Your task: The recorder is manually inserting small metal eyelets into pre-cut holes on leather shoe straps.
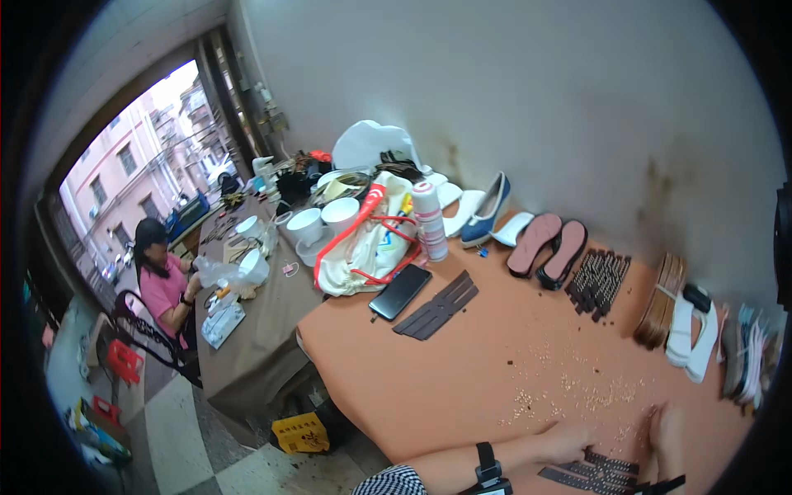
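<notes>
Right here, just below my left hand (571,441), lie the dark studded strips (606,477)! That hand is curled, fingers mostly folded; whether it pinches anything, I can't tell. Over to its right, my right hand (667,425) is bent too, its fingers partly hidden, so its hold is unclear. Just ahead of both, small pale bits (606,388) are scattered. Farther ahead: a studded pile (598,280), pink-soled slippers (535,246). Ahead and left, a black phone (400,291).

This looks like a small shoe workshop: the orange bench (396,375) holds pink soles (535,244), a blue shoe (482,224), dark strips (609,477) and tiny shiny bits (610,395).
</notes>
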`<action>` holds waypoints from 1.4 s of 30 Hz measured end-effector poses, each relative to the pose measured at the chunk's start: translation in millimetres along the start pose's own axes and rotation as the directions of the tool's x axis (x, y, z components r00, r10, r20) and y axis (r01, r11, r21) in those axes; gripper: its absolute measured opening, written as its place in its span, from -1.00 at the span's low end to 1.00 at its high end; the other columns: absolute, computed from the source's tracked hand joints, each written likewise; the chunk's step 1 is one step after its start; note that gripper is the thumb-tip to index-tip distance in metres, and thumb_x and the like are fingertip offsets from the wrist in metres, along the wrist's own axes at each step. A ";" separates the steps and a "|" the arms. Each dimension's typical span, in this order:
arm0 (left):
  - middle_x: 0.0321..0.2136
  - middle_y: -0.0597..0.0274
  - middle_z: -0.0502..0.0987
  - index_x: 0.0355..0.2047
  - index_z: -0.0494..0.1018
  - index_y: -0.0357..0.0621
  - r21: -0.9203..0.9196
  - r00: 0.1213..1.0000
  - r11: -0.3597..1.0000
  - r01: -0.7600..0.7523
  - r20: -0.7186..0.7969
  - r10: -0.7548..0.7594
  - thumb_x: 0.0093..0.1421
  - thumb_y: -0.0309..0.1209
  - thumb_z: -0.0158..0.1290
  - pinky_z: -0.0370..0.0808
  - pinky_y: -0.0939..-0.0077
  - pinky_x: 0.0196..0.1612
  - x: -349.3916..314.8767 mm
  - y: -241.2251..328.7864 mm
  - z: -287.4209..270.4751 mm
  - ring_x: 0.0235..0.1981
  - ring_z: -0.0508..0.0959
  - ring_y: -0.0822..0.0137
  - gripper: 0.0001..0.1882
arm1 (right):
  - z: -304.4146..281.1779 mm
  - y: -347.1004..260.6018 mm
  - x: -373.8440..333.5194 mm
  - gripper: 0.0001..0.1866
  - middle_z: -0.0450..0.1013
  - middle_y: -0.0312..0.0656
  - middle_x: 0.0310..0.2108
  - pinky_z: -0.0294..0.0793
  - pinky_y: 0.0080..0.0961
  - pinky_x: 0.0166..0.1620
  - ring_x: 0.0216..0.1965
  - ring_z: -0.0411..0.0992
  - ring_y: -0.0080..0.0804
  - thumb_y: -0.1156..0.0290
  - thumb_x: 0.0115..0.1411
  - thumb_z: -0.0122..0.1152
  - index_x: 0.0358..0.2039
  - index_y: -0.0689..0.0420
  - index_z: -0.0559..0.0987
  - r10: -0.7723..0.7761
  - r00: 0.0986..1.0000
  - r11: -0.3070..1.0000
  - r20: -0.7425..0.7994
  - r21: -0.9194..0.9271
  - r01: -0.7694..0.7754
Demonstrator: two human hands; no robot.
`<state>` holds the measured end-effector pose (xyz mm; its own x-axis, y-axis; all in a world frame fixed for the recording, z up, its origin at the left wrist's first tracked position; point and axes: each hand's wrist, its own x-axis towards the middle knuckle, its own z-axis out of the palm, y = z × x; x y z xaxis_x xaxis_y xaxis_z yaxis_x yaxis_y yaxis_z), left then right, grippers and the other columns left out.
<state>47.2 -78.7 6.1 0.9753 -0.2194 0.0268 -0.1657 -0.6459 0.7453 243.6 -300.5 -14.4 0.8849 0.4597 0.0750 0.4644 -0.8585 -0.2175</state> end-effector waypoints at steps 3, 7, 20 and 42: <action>-0.46 0.03 0.50 -0.46 0.48 -0.20 -0.038 0.998 0.999 -0.026 -0.063 0.023 -0.18 -0.48 0.15 0.42 0.17 -0.30 10.0 -9.4 14.3 -0.33 0.51 -0.01 -0.80 | -0.2 28.3 6.6 -0.80 0.41 0.20 -0.51 0.41 -0.12 -0.38 -0.46 0.43 0.09 0.45 0.17 -0.02 -0.39 0.38 0.43 -0.100 0.993 0.990 -0.056 0.098 0.105; -0.47 -0.01 0.49 -0.48 0.49 -0.20 0.004 0.996 0.999 -0.049 -0.079 0.049 -0.21 -0.51 0.14 0.41 0.15 -0.31 16.6 -16.3 19.1 -0.34 0.51 -0.02 -0.81 | -17.7 30.3 4.7 -0.86 0.40 -0.05 -0.62 0.40 -0.34 -0.48 -0.54 0.45 -0.27 0.46 0.18 0.01 -0.41 0.30 0.43 -0.044 0.998 0.952 0.045 0.304 0.028; -0.51 -0.01 0.53 -0.50 0.54 -0.20 -0.064 0.992 0.994 -0.089 -0.098 0.083 -0.22 -0.51 0.14 0.44 0.20 -0.32 24.2 -19.1 24.2 -0.37 0.54 0.01 -0.82 | -76.2 -25.4 -102.0 -0.81 0.40 -0.23 -0.59 0.43 -0.61 -0.47 -0.56 0.38 -0.52 0.40 0.25 -0.04 -0.40 0.24 0.46 0.094 0.987 0.592 0.129 0.790 -0.159; -0.54 -0.06 0.54 -0.48 0.59 -0.16 0.043 0.995 0.998 -0.051 -0.087 0.055 -0.16 -0.38 0.14 0.47 0.17 -0.40 14.6 -9.8 11.3 -0.45 0.55 0.02 -0.80 | -49.3 -52.3 -165.5 -0.86 0.35 -0.31 -0.44 0.29 -0.61 -0.33 -0.39 0.26 -0.57 0.38 0.29 0.00 -0.31 0.17 0.44 0.118 0.954 0.509 0.276 0.808 -0.297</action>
<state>61.4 -83.8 -8.3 0.9738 -0.1897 0.1255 -0.2214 -0.6644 0.7138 74.7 -343.0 32.5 0.8893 0.3997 -0.2224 -0.0547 -0.3899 -0.9192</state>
